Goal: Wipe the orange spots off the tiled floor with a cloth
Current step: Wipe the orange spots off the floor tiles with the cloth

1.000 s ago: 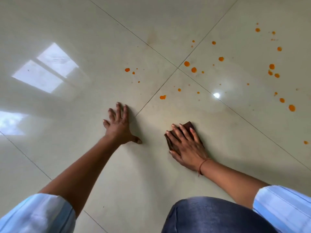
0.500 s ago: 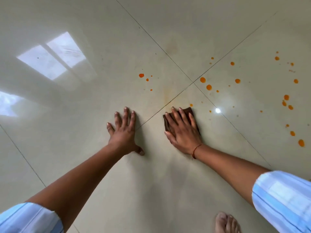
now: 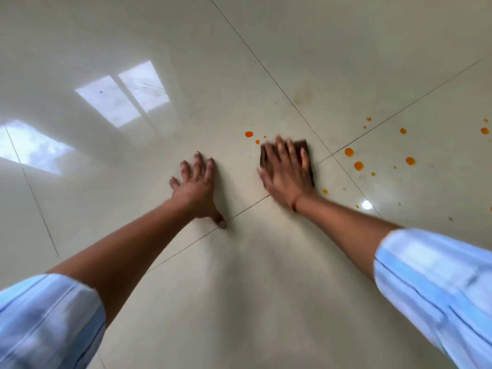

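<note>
The left hand (image 3: pixel 195 189) stays flat on the tiled floor (image 3: pixel 239 288), fingers spread, holding nothing. The right hand (image 3: pixel 287 179), blurred, has slid forward over the grout line (image 3: pixel 247 211) onto the farther tile. Its fingers are straight, pressing the dark brown cloth (image 3: pixel 303 146) down. The cloth lies under the palm, its edge showing at twelve o'clock past the fingertips. Orange spots (image 3: pixel 249 134) sit near its eleven o'clock, and more lie at three.
</note>
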`<state>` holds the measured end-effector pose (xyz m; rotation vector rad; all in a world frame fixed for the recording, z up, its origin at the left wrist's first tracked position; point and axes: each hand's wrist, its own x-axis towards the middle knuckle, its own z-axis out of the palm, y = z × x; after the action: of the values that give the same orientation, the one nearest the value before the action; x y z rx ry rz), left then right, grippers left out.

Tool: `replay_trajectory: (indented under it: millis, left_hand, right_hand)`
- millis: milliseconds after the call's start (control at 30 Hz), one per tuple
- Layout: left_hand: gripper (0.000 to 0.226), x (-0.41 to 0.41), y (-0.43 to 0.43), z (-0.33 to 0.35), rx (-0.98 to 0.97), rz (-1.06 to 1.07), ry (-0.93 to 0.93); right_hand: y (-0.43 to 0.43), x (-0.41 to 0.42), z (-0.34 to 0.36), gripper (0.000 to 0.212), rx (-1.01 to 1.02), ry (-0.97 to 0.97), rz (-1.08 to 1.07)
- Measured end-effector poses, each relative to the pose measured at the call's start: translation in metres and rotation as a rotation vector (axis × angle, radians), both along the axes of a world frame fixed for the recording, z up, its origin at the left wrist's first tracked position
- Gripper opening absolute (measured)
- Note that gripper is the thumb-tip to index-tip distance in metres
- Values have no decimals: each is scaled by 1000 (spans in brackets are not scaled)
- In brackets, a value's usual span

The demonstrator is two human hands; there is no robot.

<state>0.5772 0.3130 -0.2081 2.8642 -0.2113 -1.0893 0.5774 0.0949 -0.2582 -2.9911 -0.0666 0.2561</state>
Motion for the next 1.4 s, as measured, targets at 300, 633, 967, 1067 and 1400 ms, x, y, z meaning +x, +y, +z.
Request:
replay_trajectory:
  millis: [300, 633, 967, 1067, 1400]
  left_hand:
    - [160, 3, 0, -5, -20, 20, -14]
    - [159, 3, -3, -4, -12, 25, -6]
    - [159, 3, -2, -6, -22, 44, -12]
    - [159, 3, -4, -4, -25, 46, -7]
    - [160, 2, -2, -5, -36, 54, -33]
  right_hand:
    - [28, -5, 4, 65, 34, -28, 239]
    - [50, 34, 1, 63, -14, -38, 112]
    - [40, 68, 2, 64, -15, 15, 11]
    - [36, -15, -3, 65, 10, -65, 228]
    - [33, 7, -1, 64, 25, -53, 134]
